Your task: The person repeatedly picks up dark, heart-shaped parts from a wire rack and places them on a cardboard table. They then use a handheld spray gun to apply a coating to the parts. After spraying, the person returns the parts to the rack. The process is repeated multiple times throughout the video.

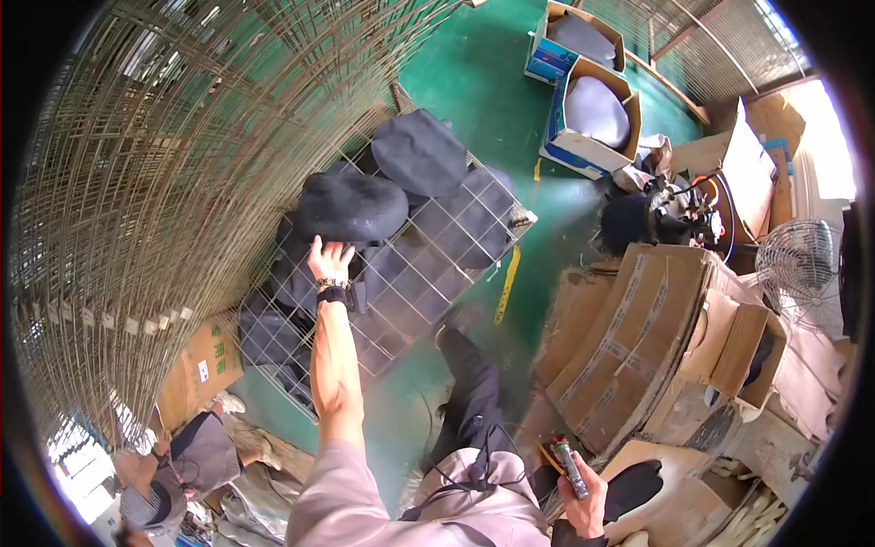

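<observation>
Reaches forward with the left hand (331, 263), wristband (333, 294) and all, and meets the near edge of a dark rounded piece (354, 208): touching for sure, but cannot tell whether clasping it! Down low on the right, grasps a slim grey tool (573, 472) in the right hand (588, 504), fully wrapped around the shaft, green and red at the tip. Close by, a flat black piece (635, 488). Back to that rounded piece: lying over a wire rack (527, 219), just beside a second dark piece (419, 153), with more dark shapes (469, 219) visible through the grid. Further out now, across the green floor (465, 68) and past a yellow stripe (508, 284), to two cardboard boxes (570, 157), each loaded with a smooth grey piece. Over on the right, a heap of brown cardboard (629, 337), and behind it a wire-guarded fan (799, 262). On the far left, a tall, dense stack of wire frames (164, 201), and down below, near a printed carton (202, 365), another person (208, 447).
</observation>
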Motion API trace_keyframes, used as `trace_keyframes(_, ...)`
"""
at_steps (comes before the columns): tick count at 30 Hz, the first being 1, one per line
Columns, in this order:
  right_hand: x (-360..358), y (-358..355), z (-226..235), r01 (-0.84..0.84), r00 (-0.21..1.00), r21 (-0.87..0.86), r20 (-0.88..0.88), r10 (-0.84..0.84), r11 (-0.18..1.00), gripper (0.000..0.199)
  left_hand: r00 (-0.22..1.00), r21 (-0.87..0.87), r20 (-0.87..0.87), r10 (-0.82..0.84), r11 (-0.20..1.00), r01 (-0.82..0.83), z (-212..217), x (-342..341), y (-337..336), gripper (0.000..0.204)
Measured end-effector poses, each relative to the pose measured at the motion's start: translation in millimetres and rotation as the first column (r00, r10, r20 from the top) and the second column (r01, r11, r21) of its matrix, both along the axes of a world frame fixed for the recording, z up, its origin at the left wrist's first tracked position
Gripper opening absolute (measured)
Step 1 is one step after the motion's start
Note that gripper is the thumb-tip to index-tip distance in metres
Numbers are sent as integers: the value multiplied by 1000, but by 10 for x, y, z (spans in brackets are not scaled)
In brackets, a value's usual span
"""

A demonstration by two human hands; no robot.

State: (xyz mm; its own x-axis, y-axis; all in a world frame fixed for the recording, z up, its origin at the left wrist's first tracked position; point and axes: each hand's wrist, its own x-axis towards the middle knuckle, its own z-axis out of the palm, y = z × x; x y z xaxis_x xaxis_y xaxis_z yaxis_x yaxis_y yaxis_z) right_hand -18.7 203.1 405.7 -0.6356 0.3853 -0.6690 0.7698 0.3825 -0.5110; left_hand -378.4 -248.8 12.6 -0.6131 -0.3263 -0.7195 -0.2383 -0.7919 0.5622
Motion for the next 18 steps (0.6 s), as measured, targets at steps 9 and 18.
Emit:
trace_keyframes(9, 298, -81, 281, 33, 998, 73, -57, -29, 997, 46, 113, -487, 584, -804, -235, 841, -287, 1582, 1781, 28)
trace_keyframes(18, 2176, -62, 740, 544, 830, 304, -330, -450, 782, 55, -452, -637, 407, -794, -601, 483, 989, 2713, 3574, 54)
